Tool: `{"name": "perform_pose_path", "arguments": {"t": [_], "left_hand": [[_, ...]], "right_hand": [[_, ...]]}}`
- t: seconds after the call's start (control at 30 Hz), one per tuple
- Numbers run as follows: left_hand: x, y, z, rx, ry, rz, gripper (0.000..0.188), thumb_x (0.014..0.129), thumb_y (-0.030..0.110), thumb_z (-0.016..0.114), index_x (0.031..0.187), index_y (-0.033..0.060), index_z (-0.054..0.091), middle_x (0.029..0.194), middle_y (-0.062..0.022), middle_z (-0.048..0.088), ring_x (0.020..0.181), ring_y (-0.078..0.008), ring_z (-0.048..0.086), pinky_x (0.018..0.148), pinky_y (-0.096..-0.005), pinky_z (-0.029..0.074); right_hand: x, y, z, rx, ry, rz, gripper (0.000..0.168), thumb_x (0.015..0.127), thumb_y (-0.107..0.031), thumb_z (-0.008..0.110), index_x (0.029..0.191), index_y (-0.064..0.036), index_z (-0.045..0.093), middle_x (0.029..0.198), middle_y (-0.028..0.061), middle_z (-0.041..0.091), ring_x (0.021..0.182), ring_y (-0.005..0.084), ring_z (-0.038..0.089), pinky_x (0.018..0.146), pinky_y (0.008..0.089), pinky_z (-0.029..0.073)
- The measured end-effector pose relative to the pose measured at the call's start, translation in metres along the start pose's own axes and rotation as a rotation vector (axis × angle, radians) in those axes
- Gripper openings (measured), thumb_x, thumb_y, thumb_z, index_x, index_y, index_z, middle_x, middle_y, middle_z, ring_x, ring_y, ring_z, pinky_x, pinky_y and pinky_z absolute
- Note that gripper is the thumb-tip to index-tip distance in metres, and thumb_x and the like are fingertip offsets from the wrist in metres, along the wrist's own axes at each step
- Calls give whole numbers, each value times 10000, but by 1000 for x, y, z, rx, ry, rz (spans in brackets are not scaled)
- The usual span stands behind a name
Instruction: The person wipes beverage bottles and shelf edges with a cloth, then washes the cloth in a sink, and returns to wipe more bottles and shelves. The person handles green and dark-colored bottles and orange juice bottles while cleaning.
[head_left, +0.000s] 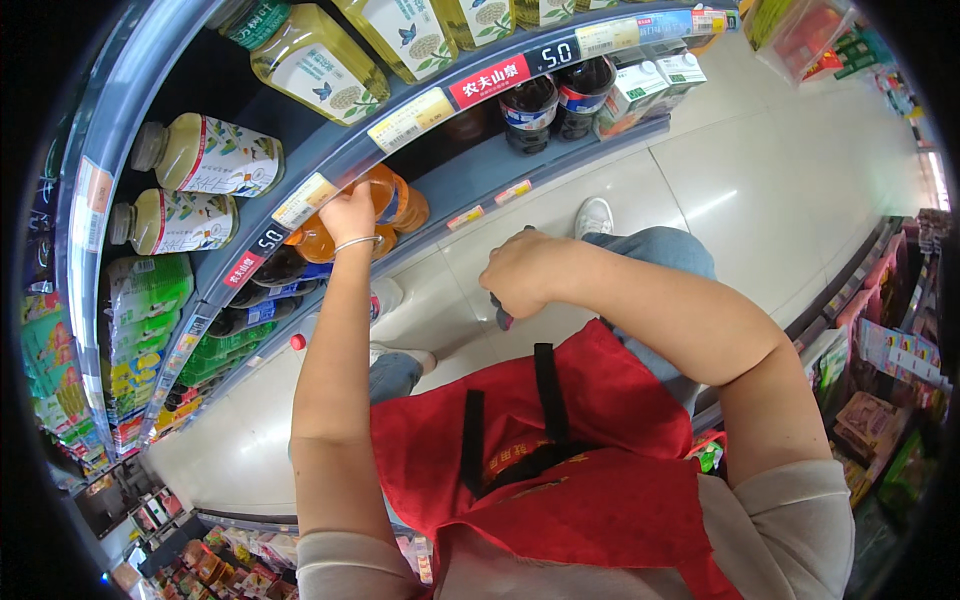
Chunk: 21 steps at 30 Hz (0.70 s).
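My left hand (351, 217) reaches in under the shelf's price strip and is closed on an orange drink bottle (315, 241); its fingertips are partly hidden. Another orange bottle (409, 206) stands just beyond. In front of the apron, my right hand (521, 271) is a fist around a dark grey object (501, 311), perhaps a cloth, mostly covered by the fingers. Dark cola bottles (277, 270) fill the shelf left of the orange ones. A clear bottle (385, 298) with a red cap (298, 342) is low down, partly behind my left forearm.
The curved shelf edge (420, 120) carries price tags. Above it are tea bottles (322, 67) and jasmine-printed bottles (229, 154). More cola bottles (529, 112) and white cartons (637, 90) stand farther right. Packaged goods (870, 420) line the shelves at right. The floor (720, 150) is pale tile.
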<state>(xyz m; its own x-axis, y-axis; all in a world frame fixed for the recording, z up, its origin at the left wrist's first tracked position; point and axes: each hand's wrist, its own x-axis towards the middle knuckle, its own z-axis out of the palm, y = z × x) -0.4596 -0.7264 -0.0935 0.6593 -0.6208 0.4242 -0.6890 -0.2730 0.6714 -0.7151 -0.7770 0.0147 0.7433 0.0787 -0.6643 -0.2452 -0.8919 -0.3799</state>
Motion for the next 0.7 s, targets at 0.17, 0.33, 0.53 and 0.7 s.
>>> {"name": "perform_pose_path", "arguments": {"t": [0.17,0.33,0.53,0.7], "left_hand": [[-5,9,-10,11,31,-156,251,749,116,701,939,-43,657,984,-209,662,931,-364,617,861,-381,450],[-61,55,-3,-51,218,-56,558,816,85,641,1298,-61,400,1308,-248,466,1198,-364,467,1001,-380,353],[-94,98,68,-189,-122,36,655,833,143,664,1341,-71,311,1372,-264,362,1304,-362,344,1077,-427,273],[45,44,155,-233,-171,170,543,832,393,637,1228,41,514,1282,-146,519,1197,-300,474,995,-422,372]], "right_hand": [[2,5,3,-14,6,-8,282,736,-147,595,959,3,681,1006,194,651,957,332,626,820,411,495],[-8,9,4,8,-18,-48,289,729,-133,590,966,4,682,1056,197,635,976,316,619,816,400,495],[-20,4,4,64,-11,-112,270,755,-105,582,996,-43,688,1092,171,618,1028,302,599,821,387,492],[-20,4,5,130,7,-166,294,751,-117,605,1028,-45,672,1085,169,611,999,284,601,786,363,495]]}}
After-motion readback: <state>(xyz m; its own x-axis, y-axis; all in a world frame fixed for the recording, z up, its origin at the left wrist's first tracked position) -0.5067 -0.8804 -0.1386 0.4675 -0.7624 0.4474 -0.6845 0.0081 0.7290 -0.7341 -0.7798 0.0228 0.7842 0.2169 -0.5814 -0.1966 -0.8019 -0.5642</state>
